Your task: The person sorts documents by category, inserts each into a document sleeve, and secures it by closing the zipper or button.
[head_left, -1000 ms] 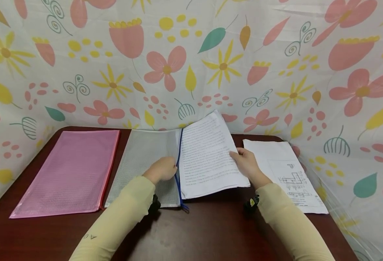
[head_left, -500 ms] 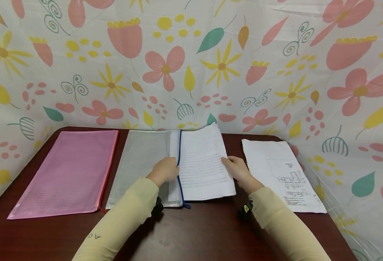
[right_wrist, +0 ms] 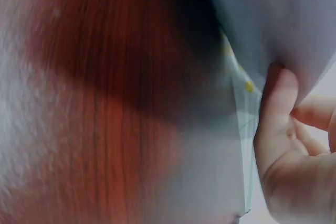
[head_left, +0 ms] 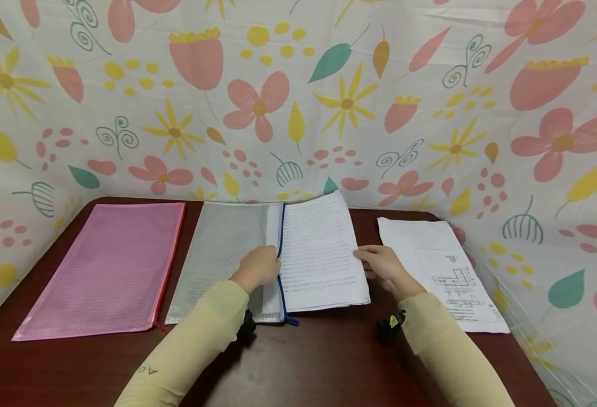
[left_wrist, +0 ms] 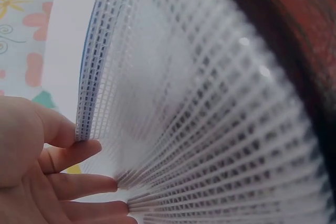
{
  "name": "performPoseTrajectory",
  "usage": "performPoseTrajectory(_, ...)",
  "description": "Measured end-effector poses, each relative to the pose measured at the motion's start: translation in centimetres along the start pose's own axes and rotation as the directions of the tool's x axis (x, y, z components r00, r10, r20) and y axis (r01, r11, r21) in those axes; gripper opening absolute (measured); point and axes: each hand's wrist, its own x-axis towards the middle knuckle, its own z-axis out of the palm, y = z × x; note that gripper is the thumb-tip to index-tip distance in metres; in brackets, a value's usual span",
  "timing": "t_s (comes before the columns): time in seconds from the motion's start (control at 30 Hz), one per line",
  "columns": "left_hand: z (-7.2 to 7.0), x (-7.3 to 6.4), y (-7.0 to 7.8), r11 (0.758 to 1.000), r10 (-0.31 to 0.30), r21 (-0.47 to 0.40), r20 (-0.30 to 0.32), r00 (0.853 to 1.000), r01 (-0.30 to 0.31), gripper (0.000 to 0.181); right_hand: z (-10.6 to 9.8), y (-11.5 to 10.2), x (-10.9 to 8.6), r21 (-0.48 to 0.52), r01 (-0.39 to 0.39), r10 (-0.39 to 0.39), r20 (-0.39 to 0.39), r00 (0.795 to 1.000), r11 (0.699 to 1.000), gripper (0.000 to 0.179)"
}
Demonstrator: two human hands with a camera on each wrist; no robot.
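Note:
Near the middle of the table lies a grey mesh zip pouch (head_left: 222, 237) with a blue zipper (head_left: 281, 294) along its right side. My left hand (head_left: 259, 264) pinches the pouch by that edge; in the left wrist view its thumb and finger hold the mesh (left_wrist: 178, 93) and lift it into a curve. A stack of printed sheets (head_left: 321, 254) sticks out of the pouch to the right, and a white strip of it shows through the mesh. My right hand (head_left: 384, 268) pinches the stack's right edge, thumb on one side and fingers on the other in the right wrist view.
Left of the grey pouch lies a pink mesh zip pouch (head_left: 107, 265) with a red zipper. At the right, white sheets with a printed drawing (head_left: 446, 271) lie on the dark red-brown table (head_left: 298, 362). A flower-patterned curtain (head_left: 298, 85) hangs behind and beside the table.
The printed sheets have slid left, partly into the grey pouch, and come down lower. My right hand moved left with them, then slightly back right. My left hand still holds the pouch edge.

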Motion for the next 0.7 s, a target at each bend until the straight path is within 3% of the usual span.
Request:
performPoseTrajectory(0.13,0.2,0.0,0.0,1.000,0.011,-0.006,-0.021,1.000,-0.011,0.022,0.0,-0.2,-0.4,0.104,0.016,-0.018,0.014,1.000,0.994,0.047)
performPoseTrajectory(0.7,0.7,0.1,-0.3,0.998,0.054,-0.040,-0.062,0.997,-0.056,0.024,1.5,0.1,0.0,0.149,0.042,-0.046,0.022,0.999,0.988,0.042)
